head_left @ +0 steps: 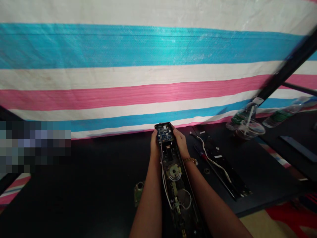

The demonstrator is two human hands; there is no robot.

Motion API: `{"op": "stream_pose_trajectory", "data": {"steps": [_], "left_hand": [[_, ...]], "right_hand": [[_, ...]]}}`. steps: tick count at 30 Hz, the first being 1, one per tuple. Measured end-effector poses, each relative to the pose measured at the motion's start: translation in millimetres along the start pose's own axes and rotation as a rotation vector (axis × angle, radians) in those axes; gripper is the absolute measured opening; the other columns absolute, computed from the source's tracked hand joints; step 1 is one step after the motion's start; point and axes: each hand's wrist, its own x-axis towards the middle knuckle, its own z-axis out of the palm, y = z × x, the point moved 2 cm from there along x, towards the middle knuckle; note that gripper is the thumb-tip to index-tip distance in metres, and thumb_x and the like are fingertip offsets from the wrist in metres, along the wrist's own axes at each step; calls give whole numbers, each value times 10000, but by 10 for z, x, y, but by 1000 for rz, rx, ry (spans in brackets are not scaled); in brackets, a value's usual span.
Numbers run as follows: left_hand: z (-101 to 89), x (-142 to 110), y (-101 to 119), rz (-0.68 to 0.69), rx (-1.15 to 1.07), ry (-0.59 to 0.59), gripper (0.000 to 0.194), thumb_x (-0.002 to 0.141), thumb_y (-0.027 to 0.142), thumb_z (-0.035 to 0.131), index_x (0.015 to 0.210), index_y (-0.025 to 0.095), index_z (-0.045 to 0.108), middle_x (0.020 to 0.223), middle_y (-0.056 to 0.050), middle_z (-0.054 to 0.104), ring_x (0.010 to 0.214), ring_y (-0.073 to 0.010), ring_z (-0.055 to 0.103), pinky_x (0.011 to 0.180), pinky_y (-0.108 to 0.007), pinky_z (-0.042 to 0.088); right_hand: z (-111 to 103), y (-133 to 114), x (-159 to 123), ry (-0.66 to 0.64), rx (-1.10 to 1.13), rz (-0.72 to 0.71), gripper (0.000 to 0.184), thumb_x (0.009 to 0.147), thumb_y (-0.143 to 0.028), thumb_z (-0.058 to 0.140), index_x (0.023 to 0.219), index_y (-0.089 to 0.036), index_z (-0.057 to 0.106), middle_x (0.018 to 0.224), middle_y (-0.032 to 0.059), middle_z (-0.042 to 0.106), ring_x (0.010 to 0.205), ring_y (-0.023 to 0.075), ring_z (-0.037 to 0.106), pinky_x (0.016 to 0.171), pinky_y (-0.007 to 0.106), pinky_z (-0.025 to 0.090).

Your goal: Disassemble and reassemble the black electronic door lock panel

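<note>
A long black electronic door lock panel [174,171], open on its upper face, stretches away from me between my forearms. At its far end sits a blue circuit board [165,133]; pale wires, a round metal disc and brass-coloured parts show along the body. My left hand [154,142] grips the far end from the left, its fingers mostly hidden beneath. From the right my right hand [181,141] closes round the same end, with the thumb along the edge. A small greenish plate with a round hole [138,193] lies left of my left forearm.
Right of the panel lie a screwdriver [203,156], a white cable [216,164] and a long black cover [223,170] on the black table [86,185]. Farther right are a clear cup with a straw [250,129] and plastic bottles [282,115]. A striped tarp [148,96] hangs behind.
</note>
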Motion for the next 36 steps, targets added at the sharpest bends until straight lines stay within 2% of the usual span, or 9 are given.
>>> {"op": "stream_pose_trajectory", "data": {"steps": [5, 7, 10, 14, 17, 19, 24, 29, 36], "left_hand": [[53, -3, 2, 25, 47, -89, 378, 727, 451, 722, 973, 165, 700, 866, -65, 753, 895, -270, 716, 814, -376, 558], [46, -3, 7, 41, 74, -90, 389, 714, 456, 732, 966, 162, 693, 832, -56, 747, 812, -244, 716, 753, -347, 559], [20, 1, 5, 28, 94, -92, 431, 705, 495, 730, 949, 143, 682, 801, -63, 735, 721, -221, 702, 690, -333, 551], [-6, 17, 42, 72, 145, -86, 474, 695, 508, 743, 981, 139, 662, 824, -58, 728, 695, -192, 687, 696, -324, 540], [-22, 1, 127, 171, 172, -41, 421, 694, 454, 766, 977, 171, 635, 841, -18, 719, 728, -151, 678, 734, -281, 522], [-45, -61, 194, 225, 207, 1, 355, 726, 439, 748, 937, 187, 615, 824, -1, 704, 731, -137, 670, 727, -262, 510], [-188, -495, 252, 276, 363, 111, 258, 812, 398, 674, 959, 199, 601, 920, -31, 696, 871, -161, 676, 740, -255, 492], [-430, -1143, 59, 255, 483, 246, 269, 840, 299, 640, 1086, 197, 598, 987, -46, 681, 883, -146, 661, 809, -275, 496], [-605, -1604, -244, 241, 759, 194, 425, 879, 431, 614, 1238, 204, 587, 1059, -84, 704, 980, -215, 677, 894, -351, 533]], "right_hand": [[-141, -289, -133, 255, -278, -163, 303, 839, -437, 610, 942, -186, 746, 925, 61, 752, 898, 231, 657, 858, 380, 513], [-166, -486, -249, 260, -426, -246, 246, 859, -407, 595, 869, -203, 732, 857, 51, 716, 832, 216, 631, 830, 377, 500], [-82, -721, -488, 52, -717, -315, 154, 838, -348, 656, 784, -230, 739, 883, 56, 668, 890, 230, 600, 903, 427, 459], [87, -726, -765, -178, -951, -237, 74, 729, -319, 795, 725, -250, 768, 1346, 88, 552, 1294, 355, 427, 1065, 569, 310], [137, -617, -811, -229, -975, -99, 70, 732, -299, 792, 783, -252, 784, 1545, 64, 389, 1447, 409, 238, 1097, 648, 221], [130, -576, -783, -209, -963, -57, 79, 741, -277, 781, 813, -245, 790, 1567, 67, 367, 1464, 404, 223, 1117, 648, 197], [87, -568, -718, -219, -950, -21, 81, 756, -244, 773, 832, -251, 802, 1584, 35, 357, 1481, 389, 211, 1150, 637, 178], [94, -574, -742, -289, -1083, -23, 109, 814, -234, 724, 873, -283, 802, 1636, -21, 243, 1502, 425, 91, 1105, 694, 210], [57, -512, -707, -272, -1077, -44, 112, 783, -231, 742, 829, -315, 799, 1619, -80, 275, 1481, 397, 181, 1125, 677, 207]]}}
